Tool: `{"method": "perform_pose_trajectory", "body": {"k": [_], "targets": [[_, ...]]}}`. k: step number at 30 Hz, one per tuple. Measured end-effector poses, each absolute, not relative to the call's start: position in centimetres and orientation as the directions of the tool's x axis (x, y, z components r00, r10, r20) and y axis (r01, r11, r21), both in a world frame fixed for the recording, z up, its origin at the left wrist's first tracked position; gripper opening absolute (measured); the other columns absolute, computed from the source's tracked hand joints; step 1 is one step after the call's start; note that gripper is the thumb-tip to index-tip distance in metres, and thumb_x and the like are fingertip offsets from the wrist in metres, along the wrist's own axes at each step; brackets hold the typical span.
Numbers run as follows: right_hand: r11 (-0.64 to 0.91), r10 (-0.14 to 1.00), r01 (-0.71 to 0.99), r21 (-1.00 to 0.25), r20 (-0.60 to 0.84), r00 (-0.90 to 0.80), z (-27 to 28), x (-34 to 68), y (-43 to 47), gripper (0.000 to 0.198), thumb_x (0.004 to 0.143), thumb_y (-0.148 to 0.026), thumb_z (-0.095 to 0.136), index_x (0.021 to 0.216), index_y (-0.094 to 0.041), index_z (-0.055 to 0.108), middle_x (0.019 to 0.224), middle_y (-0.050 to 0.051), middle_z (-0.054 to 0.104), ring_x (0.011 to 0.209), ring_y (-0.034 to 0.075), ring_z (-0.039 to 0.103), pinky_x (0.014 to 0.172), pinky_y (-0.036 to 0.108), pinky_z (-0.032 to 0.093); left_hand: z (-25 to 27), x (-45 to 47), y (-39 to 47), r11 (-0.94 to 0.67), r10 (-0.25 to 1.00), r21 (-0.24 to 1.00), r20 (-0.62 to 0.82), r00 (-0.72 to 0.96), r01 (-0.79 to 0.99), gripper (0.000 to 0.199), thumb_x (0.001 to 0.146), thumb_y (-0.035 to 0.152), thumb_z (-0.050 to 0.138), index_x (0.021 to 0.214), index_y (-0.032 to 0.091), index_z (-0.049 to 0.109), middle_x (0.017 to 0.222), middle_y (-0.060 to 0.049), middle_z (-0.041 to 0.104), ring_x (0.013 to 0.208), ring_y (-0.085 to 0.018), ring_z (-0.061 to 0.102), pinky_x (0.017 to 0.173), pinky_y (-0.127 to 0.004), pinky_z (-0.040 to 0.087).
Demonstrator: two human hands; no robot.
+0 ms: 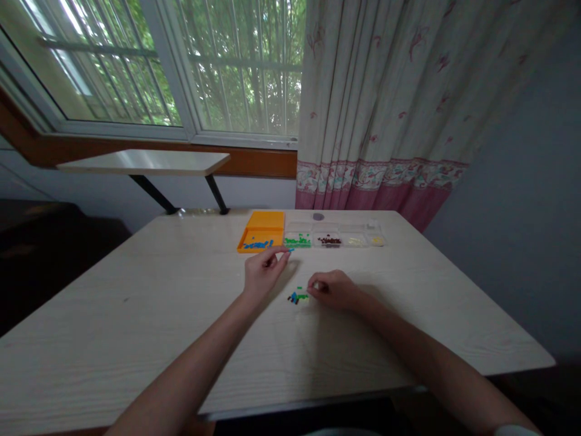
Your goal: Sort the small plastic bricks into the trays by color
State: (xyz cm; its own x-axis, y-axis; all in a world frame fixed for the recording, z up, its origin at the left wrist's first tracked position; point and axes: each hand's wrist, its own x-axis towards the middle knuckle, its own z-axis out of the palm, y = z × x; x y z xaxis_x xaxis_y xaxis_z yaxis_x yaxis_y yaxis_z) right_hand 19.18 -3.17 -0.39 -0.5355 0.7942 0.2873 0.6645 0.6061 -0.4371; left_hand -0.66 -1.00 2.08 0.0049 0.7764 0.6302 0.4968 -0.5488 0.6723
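Between the thumb and forefinger of my left hand [263,272] is a small blue piece [291,250], held in the air near the boxes. My right hand [333,289] is closed in a pinch just above the table. What its fingertips hold, if anything, is too small to make out. Beside those fingertips lies a little cluster of blue, green, dark and yellowish pieces [297,297]. One loose green piece [299,287] rests just behind the cluster. An open orange box [265,219] with blue pieces [258,245] in it stands behind my left hand.
Right of the orange box, clear plastic boxes hold green pieces [297,240], dark brown pieces [329,240] and pale yellow pieces [355,241]. A grey round object [318,216] lies behind them. A raised white shelf [149,161] stands at the table's [149,303] back left.
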Motion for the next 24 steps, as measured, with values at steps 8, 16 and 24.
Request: {"method": "perform_pose_trajectory", "body": {"k": [8, 16, 24], "targets": [[0.654, 0.742, 0.639, -0.405, 0.181, -0.645, -0.22, 19.23, -3.49, 0.014, 0.074, -0.031, 0.054, 0.082, -0.022, 0.061, 0.057, -0.004, 0.061, 0.051, 0.008, 0.054, 0.053, 0.017, 0.035, 2.92, -0.14, -2.09, -0.536, 0.74, 0.65, 0.669, -0.071, 0.539, 0.023, 0.073, 0.036, 0.054, 0.075, 0.016, 0.065, 0.043, 0.006, 0.034, 0.041, -0.005, 0.031, 0.044, -0.016, 0.027], [0.654, 0.744, 0.643, -0.399, 0.18, -0.644, -0.32, 19.21, -3.35, 0.014, 0.075, -0.03, 0.053, 0.083, -0.022, 0.061, 0.06, -0.003, 0.062, 0.053, 0.008, 0.055, 0.054, 0.017, 0.036, 2.7, 0.05, -2.07, -0.526, 0.759, 0.674, 0.648, -0.072, 0.519, 0.024, 0.073, 0.037, 0.054, 0.076, 0.016, 0.065, 0.043, 0.007, 0.031, 0.04, -0.005, 0.029, 0.043, -0.016, 0.026], [0.653, 0.742, 0.634, -0.414, 0.179, -0.646, -0.17, 19.16, -3.44, 0.015, 0.077, -0.029, 0.052, 0.086, -0.022, 0.062, 0.063, -0.002, 0.063, 0.055, 0.008, 0.056, 0.056, 0.017, 0.037, 2.54, -0.04, -2.01, -0.531, 0.757, 0.671, 0.65, -0.067, 0.517, 0.022, 0.073, 0.036, 0.054, 0.076, 0.016, 0.064, 0.043, 0.007, 0.031, 0.041, -0.005, 0.029, 0.044, -0.016, 0.026]]}}
